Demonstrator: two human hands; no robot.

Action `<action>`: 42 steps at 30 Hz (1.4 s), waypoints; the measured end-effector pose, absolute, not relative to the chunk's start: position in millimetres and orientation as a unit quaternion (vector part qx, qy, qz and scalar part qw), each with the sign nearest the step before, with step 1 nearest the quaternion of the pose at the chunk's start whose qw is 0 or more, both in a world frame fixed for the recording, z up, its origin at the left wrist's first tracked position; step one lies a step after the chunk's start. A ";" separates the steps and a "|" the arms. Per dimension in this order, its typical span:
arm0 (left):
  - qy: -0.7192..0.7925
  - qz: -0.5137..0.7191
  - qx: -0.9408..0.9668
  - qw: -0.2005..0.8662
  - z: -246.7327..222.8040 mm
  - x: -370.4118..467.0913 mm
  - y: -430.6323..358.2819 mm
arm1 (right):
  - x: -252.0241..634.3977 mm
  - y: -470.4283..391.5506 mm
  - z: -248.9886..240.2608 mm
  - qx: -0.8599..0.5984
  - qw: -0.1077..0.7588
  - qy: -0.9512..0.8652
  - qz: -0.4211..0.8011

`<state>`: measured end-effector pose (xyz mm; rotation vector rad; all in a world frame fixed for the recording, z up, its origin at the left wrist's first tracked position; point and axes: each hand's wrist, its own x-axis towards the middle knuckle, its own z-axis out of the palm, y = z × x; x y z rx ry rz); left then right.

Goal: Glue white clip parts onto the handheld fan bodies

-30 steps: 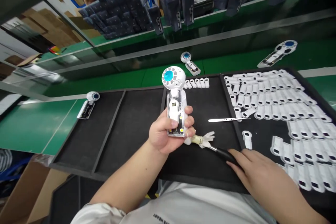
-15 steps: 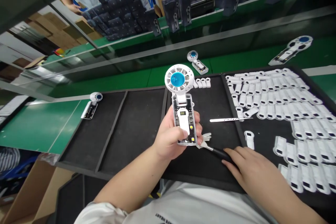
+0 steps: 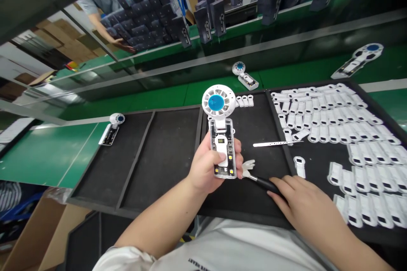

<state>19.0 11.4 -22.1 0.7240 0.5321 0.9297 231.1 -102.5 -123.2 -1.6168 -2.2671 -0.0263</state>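
My left hand (image 3: 205, 165) is closed around a small device (image 3: 222, 135) with a round white fan head, a blue centre and a clear body showing a circuit board; the thumb presses on its white front strip. My right hand (image 3: 295, 199) grips the black handle of a tool (image 3: 265, 183) whose pale, splayed tip lies just right of the device's lower end. White tweezers (image 3: 270, 144) rest on the black tray (image 3: 168, 152) above the tool. Rows of white parts (image 3: 330, 118) with dark windows fill the tray's right side.
Similar fan devices lie at the left (image 3: 111, 129), behind the tray (image 3: 246, 77) and at the back right (image 3: 358, 60). Dark boxes (image 3: 143, 17) are stacked beyond the shelf, beside another person's arm (image 3: 103, 29). An open carton (image 3: 34, 228) stands at the lower left.
The held device has moved slightly down and my left thumb has shifted up its strip. The tool's tip shows a little more clearly. The other person's arm has reached lower beside the boxes.
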 end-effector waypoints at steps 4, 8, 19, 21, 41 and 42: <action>0.258 0.421 0.316 0.810 -23.4 17.2 11.8 | 230.8 -103.1 -123.9 -0.573 0.176 -0.800 -0.015; 0.244 0.394 0.282 0.840 -19.7 14.4 13.1 | 230.8 -104.4 -124.4 -0.576 0.169 -0.800 0.000; 0.243 0.358 0.239 0.869 -17.0 13.2 14.3 | 232.9 -105.3 -127.3 -0.574 0.170 -0.801 0.007; 0.237 0.352 0.240 0.873 -17.7 13.6 14.1 | 233.1 -105.1 -127.1 -0.572 0.171 -0.802 0.009; 0.201 0.344 0.257 0.880 -26.0 23.6 10.6 | 230.9 -105.4 -126.6 -0.579 0.190 -0.793 0.015; 0.201 0.347 0.256 0.879 -26.2 24.2 10.6 | 230.9 -105.3 -126.7 -0.579 0.192 -0.792 0.015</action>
